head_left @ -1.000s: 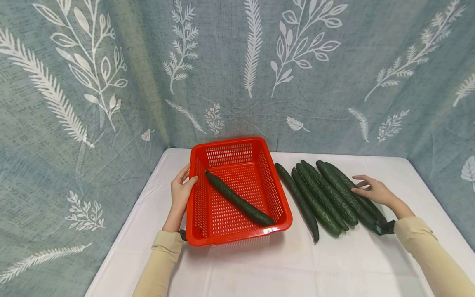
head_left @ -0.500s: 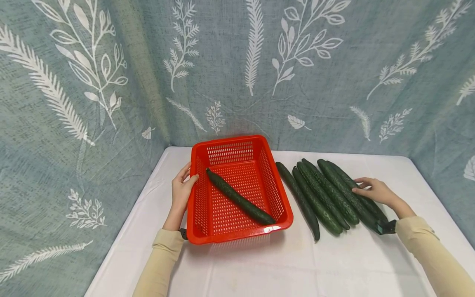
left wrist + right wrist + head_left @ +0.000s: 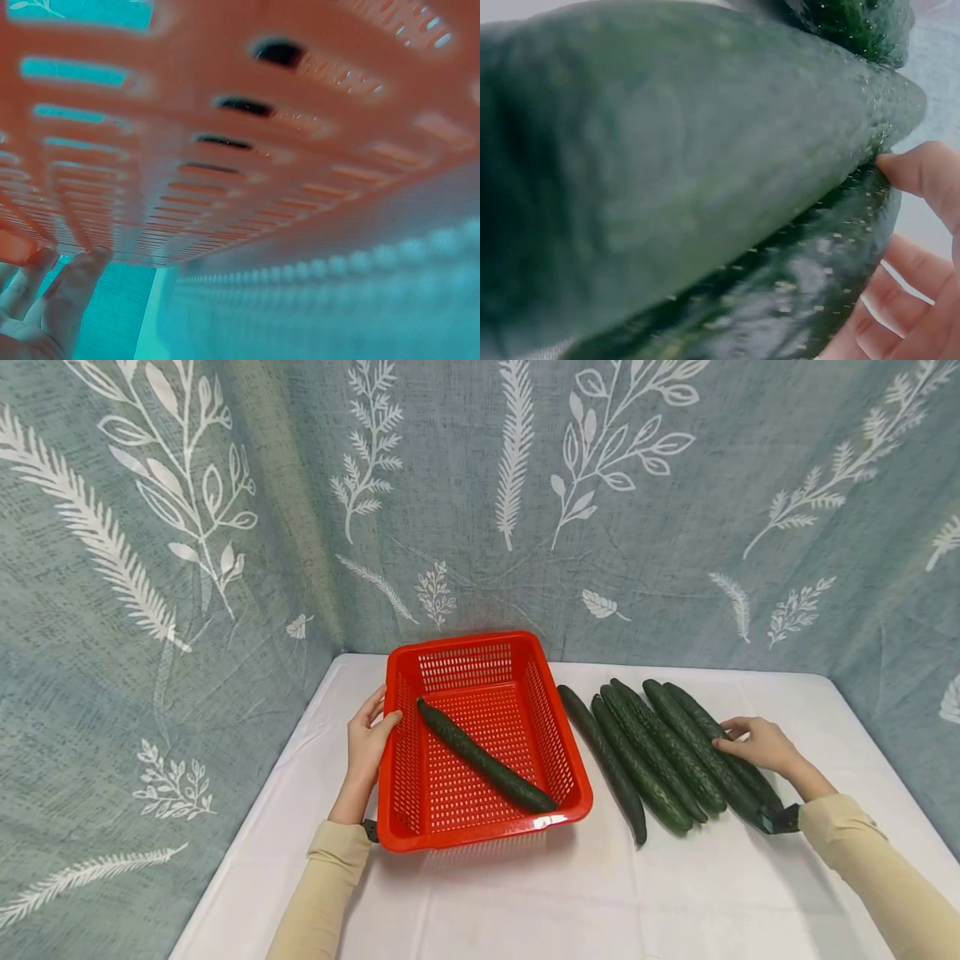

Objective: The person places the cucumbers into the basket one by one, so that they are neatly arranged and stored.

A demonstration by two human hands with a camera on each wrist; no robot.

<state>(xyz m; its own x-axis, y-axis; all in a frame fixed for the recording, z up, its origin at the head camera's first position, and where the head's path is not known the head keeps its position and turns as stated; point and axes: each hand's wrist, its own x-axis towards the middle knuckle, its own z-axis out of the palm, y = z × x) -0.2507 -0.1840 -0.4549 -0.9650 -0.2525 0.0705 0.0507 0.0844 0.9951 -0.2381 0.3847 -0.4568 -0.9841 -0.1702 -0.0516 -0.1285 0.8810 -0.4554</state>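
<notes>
My left hand [image 3: 367,743] grips the left rim of a red perforated plastic basket [image 3: 480,836], thumb over the edge. In the left wrist view, my left fingers [image 3: 71,292] lie along the basket's outer slotted wall [image 3: 165,135]. One dark green cucumber [image 3: 480,758] lies diagonally inside the basket. My right hand [image 3: 763,745] grips the rightmost cucumber [image 3: 697,714] of a row on the table. The right wrist view has my thumb [image 3: 919,169] between that cucumber [image 3: 795,277] and its neighbour [image 3: 705,150], with my fingers curled along its far side.
Several more cucumbers [image 3: 660,760] lie side by side between the basket and my right hand; the leftmost [image 3: 603,760] sits slightly apart. A white cloth [image 3: 540,902] covers the table. A blue-green leaf-patterned curtain [image 3: 450,485] hangs behind and at the sides.
My right thumb and fingers have closed round the rightmost cucumber, moving slightly down and right. My left hand and the basket have stayed put.
</notes>
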